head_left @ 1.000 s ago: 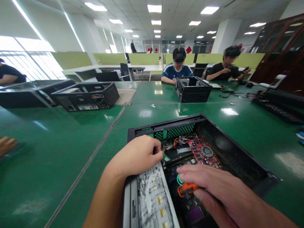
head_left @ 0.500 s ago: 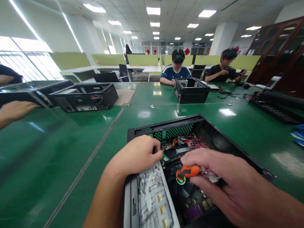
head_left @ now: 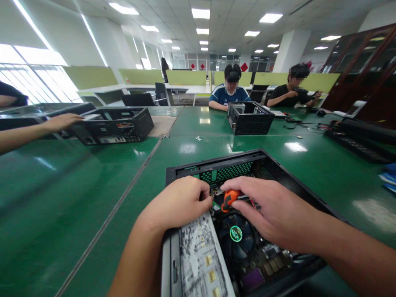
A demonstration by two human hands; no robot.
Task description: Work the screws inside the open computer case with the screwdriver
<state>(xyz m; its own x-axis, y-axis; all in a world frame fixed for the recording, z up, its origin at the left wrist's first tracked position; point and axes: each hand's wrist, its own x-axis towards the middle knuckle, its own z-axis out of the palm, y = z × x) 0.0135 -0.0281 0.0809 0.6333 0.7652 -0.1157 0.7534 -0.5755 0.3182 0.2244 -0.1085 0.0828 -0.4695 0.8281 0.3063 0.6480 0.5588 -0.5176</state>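
An open black computer case (head_left: 213,164) lies on the table in front of me. My right hand (head_left: 272,210) reaches over it, closed around the orange and black handle of a screwdriver (head_left: 229,200); the shaft and tip cannot be seen. The handle is tilted, just above and behind the round cooling fan (head_left: 224,241). My left hand (head_left: 182,202) rests on the far end of the scuffed silver metal box (head_left: 198,255) along the case's left side. Its fingers are curled down into the case beside a small green board (head_left: 215,206), and what they hold, if anything, is hidden.
Other computer cases stand on the green table (head_left: 123,173), one (head_left: 117,128) at left and one (head_left: 250,119) across from me. A co-worker's hand (head_left: 63,121) touches the left cases. Cables and black parts (head_left: 355,138) lie at right. Two people sit opposite.
My right hand has moved away from me and slightly left with the screwdriver, uncovering the fan. The left hand stays put. A co-worker's hand at left has moved right onto a case.
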